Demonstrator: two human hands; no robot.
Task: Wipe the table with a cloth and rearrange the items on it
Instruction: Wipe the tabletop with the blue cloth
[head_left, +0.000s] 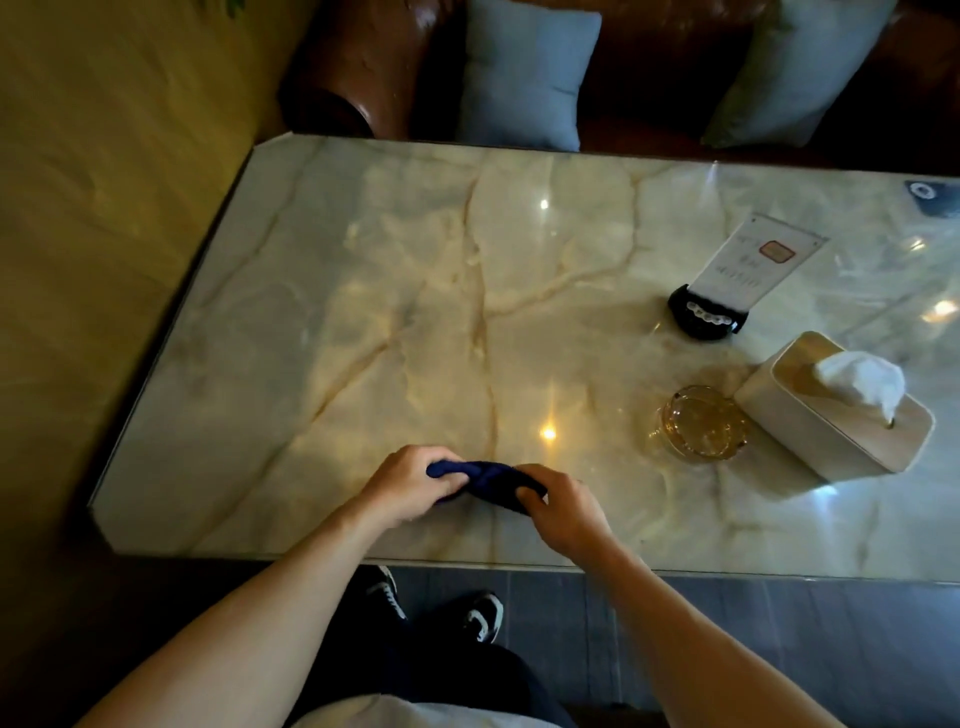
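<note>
A dark blue cloth (488, 480) is bunched on the marble table (395, 291) near its front edge. My left hand (410, 486) grips the cloth's left end and my right hand (563, 512) grips its right end. To the right stand an amber glass ashtray (698, 423), a cream tissue box (831, 415) with a white tissue sticking up, and a card sign in a black round holder (701, 314).
A brown leather sofa (363, 67) with two blue-grey cushions (524, 73) runs along the table's far edge. A yellow wall (104, 208) lies to the left. A dark object (930, 197) sits at the table's far right. My shoes (483, 613) show below the front edge.
</note>
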